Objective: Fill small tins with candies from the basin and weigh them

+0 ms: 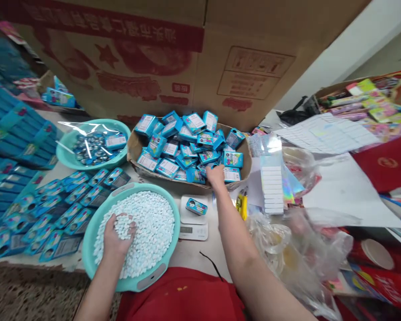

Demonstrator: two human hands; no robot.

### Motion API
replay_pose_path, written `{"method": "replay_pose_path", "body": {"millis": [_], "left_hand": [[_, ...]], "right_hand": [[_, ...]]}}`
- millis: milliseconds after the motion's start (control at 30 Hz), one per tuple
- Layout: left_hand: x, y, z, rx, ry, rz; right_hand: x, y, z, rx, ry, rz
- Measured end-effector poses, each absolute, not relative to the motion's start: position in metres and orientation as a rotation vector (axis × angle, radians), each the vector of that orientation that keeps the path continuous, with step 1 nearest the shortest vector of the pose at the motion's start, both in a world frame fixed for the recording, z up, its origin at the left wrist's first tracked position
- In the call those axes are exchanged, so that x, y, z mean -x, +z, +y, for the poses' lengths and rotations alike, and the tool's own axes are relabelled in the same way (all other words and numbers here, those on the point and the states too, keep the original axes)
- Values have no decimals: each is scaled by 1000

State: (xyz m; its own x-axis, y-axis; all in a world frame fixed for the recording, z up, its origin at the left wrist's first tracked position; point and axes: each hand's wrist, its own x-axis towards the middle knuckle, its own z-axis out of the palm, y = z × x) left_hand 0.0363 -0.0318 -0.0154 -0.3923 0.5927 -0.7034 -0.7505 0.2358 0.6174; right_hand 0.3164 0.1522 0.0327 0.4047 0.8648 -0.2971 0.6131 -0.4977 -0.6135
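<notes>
My left hand (118,236) is cupped palm up in a turquoise basin (88,249), holding a heap of small white and pale blue candies (153,223). More of the same candies fill the basin around it. My right hand (216,176) reaches into a low cardboard tray (133,154) piled with small blue boxes (187,151). Its fingers close on a blue box at the near side of the pile, partly hidden by the hand. Between my arms, one blue box (196,206) lies on a white digital scale (193,231).
Rows of blue boxes (60,209) stand at left, near tall stacks of blue packs (16,125). Another turquoise basin (62,156) holds silvery pieces. A large carton (173,58) rises behind. A yellow cutter (243,206), plastic bags (287,254) and papers (327,131) lie right.
</notes>
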Motion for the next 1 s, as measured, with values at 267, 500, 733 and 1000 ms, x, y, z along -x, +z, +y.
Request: {"method": "replay_pose_path", "body": {"millis": [267, 500, 733, 1000], "left_hand": [[-43, 1, -42, 303, 1557, 1112], [-44, 10, -34, 405, 1488, 1060], [-54, 63, -36, 58, 1679, 1053], [-73, 62, -31, -120, 1854, 1286]], "right_hand": [[-338, 85, 87, 1824, 666, -1448], [-283, 77, 24, 1252, 1137, -1551], [-219, 38, -14, 1156, 1161, -1899], [-198, 41, -21, 1103, 1097, -2059]]}}
